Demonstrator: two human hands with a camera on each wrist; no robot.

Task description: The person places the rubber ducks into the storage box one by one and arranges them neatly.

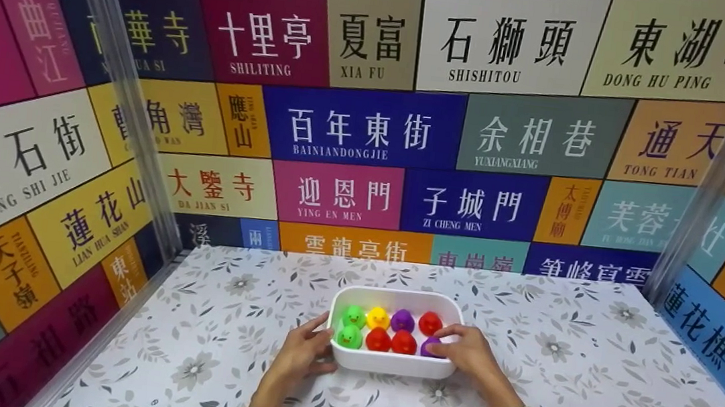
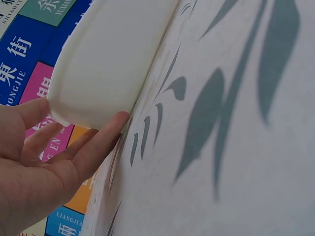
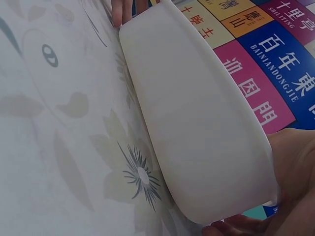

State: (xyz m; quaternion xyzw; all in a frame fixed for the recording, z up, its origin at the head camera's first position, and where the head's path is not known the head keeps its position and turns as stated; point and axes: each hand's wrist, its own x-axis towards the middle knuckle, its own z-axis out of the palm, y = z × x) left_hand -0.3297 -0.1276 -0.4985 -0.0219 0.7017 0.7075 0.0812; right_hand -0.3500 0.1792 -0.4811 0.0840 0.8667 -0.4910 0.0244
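A white plastic box (image 1: 389,365) stands on the table with several small toy ducks inside. My left hand (image 1: 301,352) holds the box's left end; in the left wrist view one fingertip is low by the tabletop and another touches the rim. My right hand (image 1: 471,353) reaches over the right end. Its thumb and index finger pinch a purple duck (image 1: 429,347) in the near right corner, partly covering it. In the right wrist view, other fingers (image 3: 231,227) curl beside the box's outer wall. Near the left end are two green ducks (image 1: 350,337).
The box also holds a yellow duck (image 1: 378,317), another purple duck (image 1: 403,320) and several red ducks (image 1: 378,339). A leaf-and-flower patterned cloth (image 1: 202,321) covers the table. Panels with place names (image 1: 370,127) stand behind and at both sides, with clear upright posts at the corners.
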